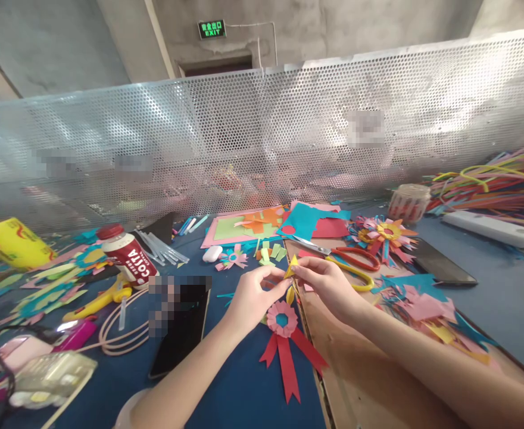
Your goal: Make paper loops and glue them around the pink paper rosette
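The largest thing is a silvery perforated metal screen [266, 137], which stands behind the rosette, a round flower of pink paper [283, 342] with red paper tails. Under the rosette is the dark blue table top [244, 375]. To the right of the rosette lies a flat brown board [355, 375], and the right red tail reaches onto its edge. Beyond the rosette there are stacked sheets of coloured paper, the blue sheet [306, 220] on top.

The two hands are just above the rosette. The left hand [253, 298] has its thumb and fingers almost closed, in a pinch; the right hand [327, 283] also pinches, with thumb and forefinger close together. Between them they have hold of one small pointed piece of yellow paper [292, 266], which is just beyond the rosette and partly hidden by the fingertips.

To the left of the rosette lies a black smartphone [184, 333]. Beyond it, farther left, a dark red and white bottle [125, 256] leans. Scissors with yellow handles [358, 279] lie beyond the rosette, to its right.
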`<state>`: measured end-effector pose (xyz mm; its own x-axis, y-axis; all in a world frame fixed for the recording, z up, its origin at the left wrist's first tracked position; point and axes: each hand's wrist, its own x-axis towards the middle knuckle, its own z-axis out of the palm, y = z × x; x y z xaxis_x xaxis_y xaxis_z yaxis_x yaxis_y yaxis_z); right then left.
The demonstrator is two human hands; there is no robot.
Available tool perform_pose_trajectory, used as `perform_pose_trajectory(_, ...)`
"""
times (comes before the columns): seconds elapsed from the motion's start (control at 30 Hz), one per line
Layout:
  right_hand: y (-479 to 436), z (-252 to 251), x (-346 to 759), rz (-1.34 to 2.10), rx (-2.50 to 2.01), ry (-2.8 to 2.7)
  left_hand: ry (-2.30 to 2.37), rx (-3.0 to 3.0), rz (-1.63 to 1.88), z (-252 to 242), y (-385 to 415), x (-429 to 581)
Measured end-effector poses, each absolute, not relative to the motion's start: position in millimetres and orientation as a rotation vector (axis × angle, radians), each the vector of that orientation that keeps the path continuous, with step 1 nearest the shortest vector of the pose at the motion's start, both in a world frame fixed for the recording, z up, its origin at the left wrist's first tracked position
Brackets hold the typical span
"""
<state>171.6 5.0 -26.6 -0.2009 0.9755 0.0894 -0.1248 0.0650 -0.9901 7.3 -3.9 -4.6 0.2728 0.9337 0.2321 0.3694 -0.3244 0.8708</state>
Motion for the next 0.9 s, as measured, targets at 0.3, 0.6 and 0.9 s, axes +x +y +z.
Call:
perform_pose_trajectory(0.3, 0.1, -25.2, 166.6, 1.327, -0.921, -1.269, 1.153, 1.834, 0.996, -6.3, -2.7, 5.5)
perform_pose_trajectory(0.6, 2.3, -27.8, 168.9, 1.301, -0.95, -1.269, 1.167, 1.755, 1.008, -6.4, -2.1, 5.2)
perform_pose_trajectory(0.9, 1.8, -28.8, 170.2, 1.279, -0.964, -1.298, 1.146, 1.807, 1.042, -8.4, -1.8, 3.8)
